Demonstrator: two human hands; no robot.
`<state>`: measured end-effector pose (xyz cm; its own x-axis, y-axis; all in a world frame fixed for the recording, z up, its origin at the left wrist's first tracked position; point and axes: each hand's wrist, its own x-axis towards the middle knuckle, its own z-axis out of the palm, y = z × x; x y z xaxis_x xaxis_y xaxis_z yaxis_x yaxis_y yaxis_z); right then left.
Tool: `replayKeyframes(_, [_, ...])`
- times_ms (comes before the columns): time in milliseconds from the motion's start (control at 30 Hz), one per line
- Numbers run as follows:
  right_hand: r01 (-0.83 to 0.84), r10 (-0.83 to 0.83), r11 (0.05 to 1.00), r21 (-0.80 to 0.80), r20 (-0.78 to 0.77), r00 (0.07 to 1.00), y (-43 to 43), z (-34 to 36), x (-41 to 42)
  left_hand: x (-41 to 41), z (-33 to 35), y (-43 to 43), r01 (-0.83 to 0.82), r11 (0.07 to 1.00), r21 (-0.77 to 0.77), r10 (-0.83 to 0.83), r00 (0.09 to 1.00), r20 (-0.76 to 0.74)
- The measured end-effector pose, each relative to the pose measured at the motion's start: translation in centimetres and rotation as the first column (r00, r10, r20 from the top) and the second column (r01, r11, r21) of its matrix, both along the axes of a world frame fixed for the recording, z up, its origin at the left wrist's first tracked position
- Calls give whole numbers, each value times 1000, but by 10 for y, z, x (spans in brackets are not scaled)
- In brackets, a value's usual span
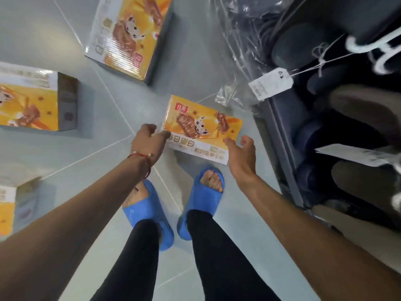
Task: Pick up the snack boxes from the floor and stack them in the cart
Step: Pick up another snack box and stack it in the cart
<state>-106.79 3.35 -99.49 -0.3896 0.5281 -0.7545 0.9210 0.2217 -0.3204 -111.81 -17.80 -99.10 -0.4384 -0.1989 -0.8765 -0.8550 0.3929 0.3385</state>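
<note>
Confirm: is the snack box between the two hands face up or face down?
Face up: the snack box shows its printed orange front, with logo and snack picture, toward the camera.

Left forearm (86,203) and right forearm (303,218) are both bare. There's a red string bracelet (142,158) with small white beads on the left wrist, its loose end hanging toward five o'clock. At six o'clock, tight black leggings (138,257), and on the feet, bright blue open-toed slides (205,205), chunky and smooth.
</note>
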Motion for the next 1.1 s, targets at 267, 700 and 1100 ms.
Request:
replayKeyframes(267, [384, -382, 908, -165, 45, 923, 9, -90, -31, -21, -91, 21, -5, 987, 161, 7, 1000, -10])
replayKeyframes(700, [267, -266, 953, -141, 21, 964, -22, 26, -30, 19, 17, -6, -261, 943, 208, 245, 965, 99])
replayKeyframes(1100, [59, -75, 989, -134, -116, 990, -85, 263, -13, 61, 252, -56, -592, 795, 135, 593, 804, 40])
